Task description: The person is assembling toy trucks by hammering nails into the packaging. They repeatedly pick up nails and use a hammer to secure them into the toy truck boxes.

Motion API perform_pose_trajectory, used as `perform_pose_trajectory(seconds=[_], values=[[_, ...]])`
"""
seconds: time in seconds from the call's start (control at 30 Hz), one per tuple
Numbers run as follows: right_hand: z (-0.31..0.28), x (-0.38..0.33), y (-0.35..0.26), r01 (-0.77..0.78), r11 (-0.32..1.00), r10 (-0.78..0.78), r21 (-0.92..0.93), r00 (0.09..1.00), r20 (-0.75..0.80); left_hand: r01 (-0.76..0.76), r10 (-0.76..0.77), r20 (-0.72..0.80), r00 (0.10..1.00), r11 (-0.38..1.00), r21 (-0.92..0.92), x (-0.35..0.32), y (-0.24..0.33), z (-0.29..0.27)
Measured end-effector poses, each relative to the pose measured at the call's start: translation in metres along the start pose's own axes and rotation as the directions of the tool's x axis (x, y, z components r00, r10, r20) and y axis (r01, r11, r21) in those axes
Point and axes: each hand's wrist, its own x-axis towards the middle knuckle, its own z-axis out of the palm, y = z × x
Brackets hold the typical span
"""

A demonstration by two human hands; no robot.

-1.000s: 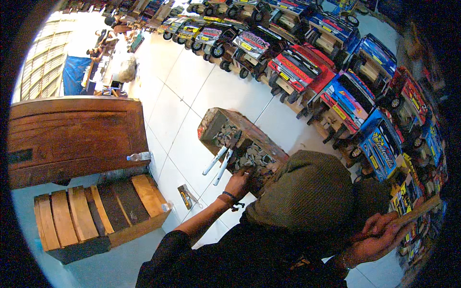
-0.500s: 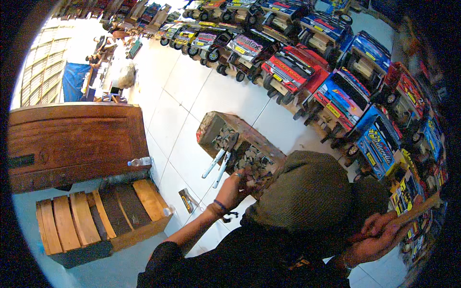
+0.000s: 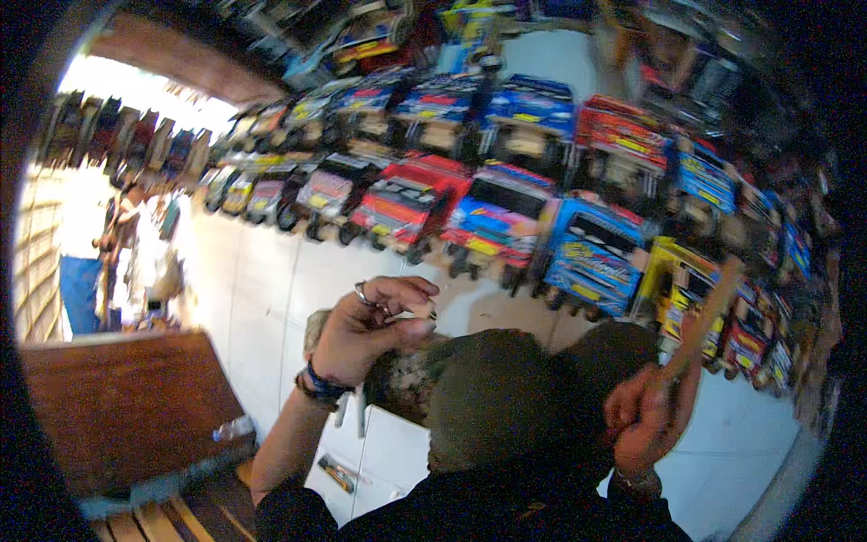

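My left hand (image 3: 370, 330), a ring and a dark bracelet on it, is raised with thumb and index finger pinched together. Whatever tiny thing sits at those fingertips is too small and blurred to name. Below and behind it, partly hidden, lies a box (image 3: 397, 384) of small scrap pieces, and the white handles of a plier-like tool (image 3: 360, 423) stick out beside it. At the right, my right hand (image 3: 652, 411) is closed around a flat wooden strip (image 3: 709, 316), which slants up from the fingers. Dark brown cloth (image 3: 492, 397) over what look like my knees hides part of the box.
Rows of colourful toy trucks (image 3: 596, 257) curve across the far side and right. A brown wooden panel (image 3: 126, 406) stands at the left with a plastic bottle (image 3: 235, 429) by its edge. A small orange-handled tool (image 3: 337, 474) lies on the tiles. People (image 3: 126, 212) are far left.
My left hand has come up out of the scrap box, its fingers now pinched. The right hand has tilted the wooden strip more upright. The view has swung up and right.
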Motion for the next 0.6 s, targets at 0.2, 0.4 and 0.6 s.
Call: perform_pose_trajectory(seconds=[0.2,0.4,0.6], values=[[-0.008,0.005,-0.014,-0.140,0.988,0.135,0.059,0.987,0.085,-0.045,0.047,0.248,0.968,0.999,-0.011,0.092,0.009,0.041],[-0.018,0.014,-0.012,-0.073,0.997,0.073,0.000,0.995,-0.073,-0.124,-0.001,0.450,0.893,0.961,0.248,0.151,0.018,0.069],[-0.029,0.016,-0.002,-0.101,0.993,0.091,-0.059,0.983,-0.162,-0.055,-0.090,0.611,0.787,0.975,0.214,0.194,0.011,0.070]])
